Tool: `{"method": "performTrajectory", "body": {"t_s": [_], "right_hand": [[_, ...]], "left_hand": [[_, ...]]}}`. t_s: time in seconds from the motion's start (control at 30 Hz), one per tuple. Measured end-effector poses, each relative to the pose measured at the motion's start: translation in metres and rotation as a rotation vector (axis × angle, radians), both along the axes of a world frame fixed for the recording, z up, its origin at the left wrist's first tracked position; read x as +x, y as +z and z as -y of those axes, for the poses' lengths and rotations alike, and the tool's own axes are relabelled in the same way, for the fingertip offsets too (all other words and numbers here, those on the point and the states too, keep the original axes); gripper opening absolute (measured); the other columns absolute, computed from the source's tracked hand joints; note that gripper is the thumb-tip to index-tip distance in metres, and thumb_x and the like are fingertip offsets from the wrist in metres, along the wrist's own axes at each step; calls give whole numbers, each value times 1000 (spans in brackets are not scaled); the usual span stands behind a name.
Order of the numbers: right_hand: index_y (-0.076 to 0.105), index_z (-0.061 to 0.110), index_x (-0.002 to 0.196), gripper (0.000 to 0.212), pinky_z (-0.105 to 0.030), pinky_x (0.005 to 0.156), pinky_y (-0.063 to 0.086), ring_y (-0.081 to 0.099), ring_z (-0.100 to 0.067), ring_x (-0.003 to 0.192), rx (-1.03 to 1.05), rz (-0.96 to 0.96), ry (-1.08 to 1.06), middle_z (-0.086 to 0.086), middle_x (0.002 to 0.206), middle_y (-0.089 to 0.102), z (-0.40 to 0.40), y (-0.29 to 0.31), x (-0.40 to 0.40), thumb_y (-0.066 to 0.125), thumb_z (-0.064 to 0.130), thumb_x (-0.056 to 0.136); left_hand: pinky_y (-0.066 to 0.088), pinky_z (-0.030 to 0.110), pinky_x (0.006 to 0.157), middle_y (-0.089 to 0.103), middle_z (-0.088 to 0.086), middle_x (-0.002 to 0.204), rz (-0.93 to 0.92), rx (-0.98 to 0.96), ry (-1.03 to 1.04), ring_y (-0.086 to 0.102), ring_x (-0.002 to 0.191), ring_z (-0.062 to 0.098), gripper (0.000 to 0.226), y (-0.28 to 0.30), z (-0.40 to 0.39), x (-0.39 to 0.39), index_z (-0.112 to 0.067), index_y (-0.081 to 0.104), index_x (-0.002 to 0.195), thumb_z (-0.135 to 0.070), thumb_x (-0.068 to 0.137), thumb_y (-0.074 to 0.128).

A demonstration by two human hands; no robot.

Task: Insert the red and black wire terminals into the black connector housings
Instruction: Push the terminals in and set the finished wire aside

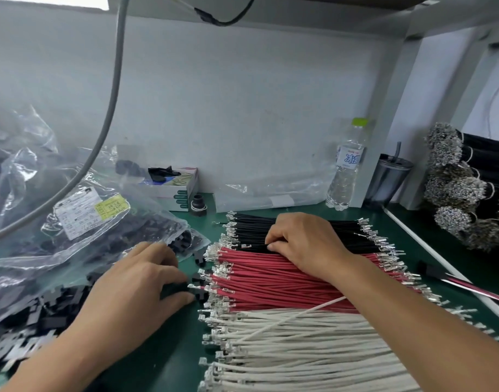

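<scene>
Early stage, by my judgement: no finished assembly shows. Lower left, the left hand curls its grip round a black housing. At centre the right hand pinches among black wires above red wires. Bag label is unreadable; bottle label shows "水".

A green bench mat covers the work surface. At six o'clock lies a bank of white wires with metal ends, one strand lying slantwise across the rest. At one o'clock a clear water bottle with a green cap stands against the white back wall, a dark tumbler with a straw just beside it. A small white box sits at eleven o'clock, holding what may be tape. A grey cable curves down at ten o'clock.
</scene>
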State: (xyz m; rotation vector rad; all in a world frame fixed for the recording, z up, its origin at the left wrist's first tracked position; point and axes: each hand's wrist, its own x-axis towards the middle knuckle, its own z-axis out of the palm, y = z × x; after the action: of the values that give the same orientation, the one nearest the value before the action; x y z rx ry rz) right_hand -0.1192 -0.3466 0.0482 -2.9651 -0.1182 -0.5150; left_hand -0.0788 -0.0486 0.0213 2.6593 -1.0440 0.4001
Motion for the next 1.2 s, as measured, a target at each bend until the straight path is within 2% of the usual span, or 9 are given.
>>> {"method": "performTrajectory", "body": {"t_s": [0.17,0.27,0.37,0.43,0.5,0.57,0.67,0.93,1.2], "right_hand": [[77,30,108,17,-31,83,53,69,-13,95,-26,137,4,12,105,75,8,17,-2,64,32,97],[76,25,103,19,-35,74,54,69,-19,87,-148,148,0,7,96,72,9,28,-5,57,27,102],[75,17,108,17,-39,62,53,62,-24,81,-170,356,4,0,87,64,6,41,-14,64,10,96],[74,11,111,23,-39,58,53,59,-25,80,-137,570,-6,-5,87,61,2,46,-25,70,2,91],[74,8,110,21,-36,58,52,55,-21,77,-92,681,29,-4,86,60,-9,40,-39,70,1,91],[74,10,109,17,-28,62,50,53,-14,77,-31,654,68,0,87,59,-25,24,-57,62,11,97],[75,15,109,28,-23,64,48,54,-10,80,120,563,102,6,88,58,-46,2,-78,51,25,100],[78,20,106,17,-31,60,49,59,-12,78,271,504,177,9,86,59,-58,-1,-90,63,21,96],[80,21,103,20,-31,59,50,60,-12,76,331,499,203,9,84,60,-53,0,-92,63,29,96]], "left_hand": [[59,32,60,63,-23,83,30,-50,83,63,72,7,25,11,-2,-5,-36,81,90,-50,71,87],[53,28,51,60,-23,82,42,-187,103,62,65,9,22,13,1,-5,-32,80,94,-40,75,88],[42,19,53,56,-26,78,24,-355,89,56,59,2,32,12,4,-7,-30,76,113,-23,83,82],[42,13,54,65,-16,75,-135,-616,46,59,61,2,29,12,7,-10,-33,77,114,-15,92,73],[46,11,47,73,-3,73,-420,-954,-7,58,51,2,33,14,9,-13,-34,83,95,-7,96,65],[54,18,50,77,10,78,-639,-1155,-55,65,55,11,32,17,13,-17,-26,84,89,-1,94,64],[62,28,59,76,22,87,-867,-1320,-176,71,63,27,23,24,19,-24,-14,82,98,-7,79,70],[64,36,75,76,27,98,-1051,-1238,-291,77,85,41,51,15,31,-38,-4,80,98,-15,52,98],[62,27,61,77,26,89,-1001,-1201,-221,79,80,35,32,17,37,-47,-5,82,89,-4,57,85]]}}
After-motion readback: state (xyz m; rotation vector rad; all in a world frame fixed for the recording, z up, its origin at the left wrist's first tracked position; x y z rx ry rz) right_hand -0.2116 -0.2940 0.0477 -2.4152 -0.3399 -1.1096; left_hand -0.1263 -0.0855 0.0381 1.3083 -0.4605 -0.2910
